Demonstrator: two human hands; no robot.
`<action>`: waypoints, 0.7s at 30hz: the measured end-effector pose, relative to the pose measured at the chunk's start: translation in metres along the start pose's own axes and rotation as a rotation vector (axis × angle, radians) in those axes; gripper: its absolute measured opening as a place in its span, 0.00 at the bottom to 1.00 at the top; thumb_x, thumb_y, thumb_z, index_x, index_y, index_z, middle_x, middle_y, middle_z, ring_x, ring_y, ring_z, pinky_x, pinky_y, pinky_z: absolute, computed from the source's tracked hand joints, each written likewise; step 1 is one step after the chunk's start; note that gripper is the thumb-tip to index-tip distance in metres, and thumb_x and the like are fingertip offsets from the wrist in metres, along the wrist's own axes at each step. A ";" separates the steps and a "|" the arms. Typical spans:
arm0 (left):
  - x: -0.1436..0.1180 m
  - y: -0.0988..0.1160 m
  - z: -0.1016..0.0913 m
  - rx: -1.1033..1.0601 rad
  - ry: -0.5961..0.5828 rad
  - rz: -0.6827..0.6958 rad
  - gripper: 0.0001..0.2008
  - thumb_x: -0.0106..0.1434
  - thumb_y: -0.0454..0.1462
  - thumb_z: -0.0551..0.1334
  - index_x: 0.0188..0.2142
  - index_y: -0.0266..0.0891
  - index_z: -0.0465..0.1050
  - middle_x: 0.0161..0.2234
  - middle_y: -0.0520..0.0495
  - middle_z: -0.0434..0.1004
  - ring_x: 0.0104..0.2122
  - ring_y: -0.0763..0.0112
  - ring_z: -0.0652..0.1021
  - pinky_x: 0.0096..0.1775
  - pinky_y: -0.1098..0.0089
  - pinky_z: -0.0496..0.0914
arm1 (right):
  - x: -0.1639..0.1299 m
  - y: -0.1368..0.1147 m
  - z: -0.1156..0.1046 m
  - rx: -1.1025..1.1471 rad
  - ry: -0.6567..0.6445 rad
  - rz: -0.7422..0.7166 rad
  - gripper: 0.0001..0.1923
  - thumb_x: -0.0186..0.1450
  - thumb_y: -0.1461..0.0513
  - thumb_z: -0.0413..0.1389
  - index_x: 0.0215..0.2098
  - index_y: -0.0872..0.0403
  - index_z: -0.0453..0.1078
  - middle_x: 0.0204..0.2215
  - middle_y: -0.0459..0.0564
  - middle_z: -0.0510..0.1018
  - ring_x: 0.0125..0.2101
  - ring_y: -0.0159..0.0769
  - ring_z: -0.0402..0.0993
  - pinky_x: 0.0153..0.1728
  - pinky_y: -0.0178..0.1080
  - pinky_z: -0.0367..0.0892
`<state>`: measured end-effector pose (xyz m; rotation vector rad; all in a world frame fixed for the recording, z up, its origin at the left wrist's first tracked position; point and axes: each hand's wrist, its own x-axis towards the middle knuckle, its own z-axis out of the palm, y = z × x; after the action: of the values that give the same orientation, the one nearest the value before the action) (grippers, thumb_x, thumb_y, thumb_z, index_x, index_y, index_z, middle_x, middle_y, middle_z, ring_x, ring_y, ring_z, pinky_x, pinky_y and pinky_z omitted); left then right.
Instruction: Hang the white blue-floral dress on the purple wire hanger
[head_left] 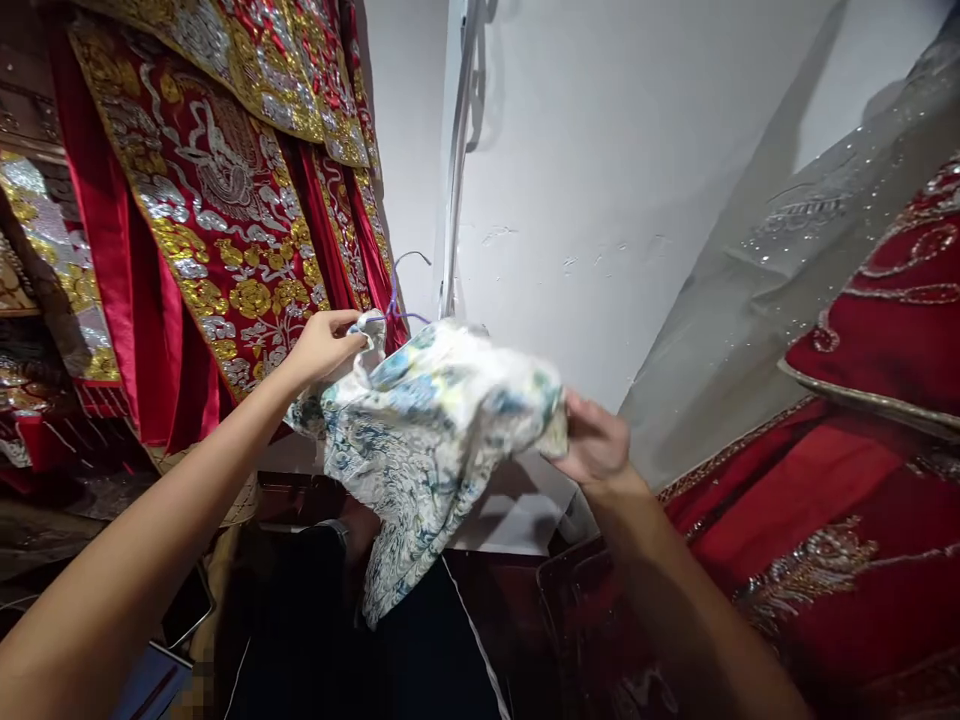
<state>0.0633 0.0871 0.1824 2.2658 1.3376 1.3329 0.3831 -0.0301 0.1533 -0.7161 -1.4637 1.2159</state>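
white wall, red embroidered robes (217, 200) upper left. left hand (326, 343) and right hand (592, 440) both clamped on floral garment (427, 430) by purple hanger (397, 290); keep the cloth taut and level.

Soft patterned cloth garment (427, 430), glossy red satin robes (217, 190) with metallic embroidery, matt plastered wall (600, 180).

Bright wall (600, 200) — dim below | garment (427, 420) motion-blurred | edges warped — wide lens

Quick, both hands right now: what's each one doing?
Left hand: closed, pinching the patterned garment at its top by the hanger.
Right hand: closed, gripping the garment's other edge.
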 end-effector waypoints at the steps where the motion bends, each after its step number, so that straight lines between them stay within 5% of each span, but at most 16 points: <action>1: -0.006 0.001 0.001 0.039 0.000 0.023 0.13 0.59 0.37 0.58 0.38 0.32 0.79 0.30 0.47 0.79 0.28 0.69 0.73 0.31 0.71 0.63 | -0.006 -0.001 0.005 -0.027 -0.231 0.087 0.39 0.50 0.37 0.60 0.46 0.57 0.77 0.41 0.58 0.82 0.44 0.53 0.79 0.42 0.51 0.73; 3: -0.021 0.003 0.006 0.118 0.020 0.113 0.10 0.56 0.33 0.57 0.31 0.33 0.78 0.26 0.48 0.76 0.28 0.69 0.72 0.32 0.71 0.63 | -0.014 0.001 0.013 -0.158 -0.686 0.274 0.38 0.50 0.41 0.64 0.50 0.58 0.76 0.43 0.58 0.82 0.44 0.51 0.79 0.44 0.49 0.73; 5: -0.039 0.008 0.016 0.080 -0.017 0.232 0.09 0.52 0.30 0.56 0.26 0.35 0.75 0.26 0.48 0.75 0.29 0.68 0.72 0.34 0.69 0.65 | -0.013 0.015 0.017 -0.420 -0.825 0.357 0.31 0.57 0.47 0.63 0.53 0.56 0.75 0.44 0.57 0.82 0.44 0.49 0.79 0.46 0.48 0.73; 8: -0.064 0.018 0.037 -0.175 -0.158 0.362 0.09 0.51 0.28 0.55 0.22 0.37 0.72 0.23 0.48 0.74 0.28 0.68 0.73 0.37 0.67 0.68 | -0.001 0.055 0.023 -0.872 -0.396 0.124 0.28 0.62 0.54 0.60 0.59 0.54 0.69 0.53 0.59 0.76 0.54 0.50 0.73 0.56 0.52 0.67; 10: -0.076 0.028 0.051 -0.375 -0.244 0.409 0.09 0.53 0.29 0.55 0.21 0.38 0.71 0.22 0.49 0.74 0.27 0.68 0.74 0.42 0.63 0.70 | 0.010 0.086 0.032 -1.031 -0.160 -0.111 0.41 0.60 0.55 0.62 0.68 0.53 0.55 0.65 0.61 0.62 0.64 0.53 0.59 0.63 0.55 0.58; 13: -0.087 0.052 0.064 -0.637 -0.340 0.406 0.09 0.57 0.30 0.59 0.21 0.38 0.71 0.25 0.46 0.78 0.30 0.66 0.77 0.47 0.59 0.71 | 0.019 0.120 0.052 -1.134 -0.087 -0.393 0.52 0.56 0.55 0.65 0.72 0.53 0.45 0.70 0.62 0.50 0.68 0.57 0.47 0.66 0.59 0.49; 17: -0.092 0.084 0.062 -0.848 -0.319 0.328 0.11 0.59 0.33 0.66 0.22 0.38 0.71 0.29 0.45 0.79 0.35 0.64 0.79 0.48 0.60 0.72 | 0.016 0.130 0.062 -1.180 0.038 -0.560 0.38 0.55 0.57 0.64 0.62 0.50 0.59 0.54 0.60 0.70 0.56 0.59 0.65 0.59 0.62 0.58; 21: -0.086 0.079 0.050 -1.074 -0.230 0.102 0.09 0.55 0.31 0.70 0.30 0.38 0.69 0.35 0.47 0.79 0.38 0.67 0.80 0.46 0.64 0.73 | 0.002 0.109 0.034 -1.120 0.131 -0.629 0.50 0.47 0.55 0.66 0.63 0.53 0.50 0.49 0.59 0.69 0.48 0.55 0.70 0.47 0.54 0.69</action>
<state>0.1338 -0.0120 0.1459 1.6293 0.2599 1.2928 0.3322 -0.0059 0.0536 -0.9034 -2.0020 -0.2123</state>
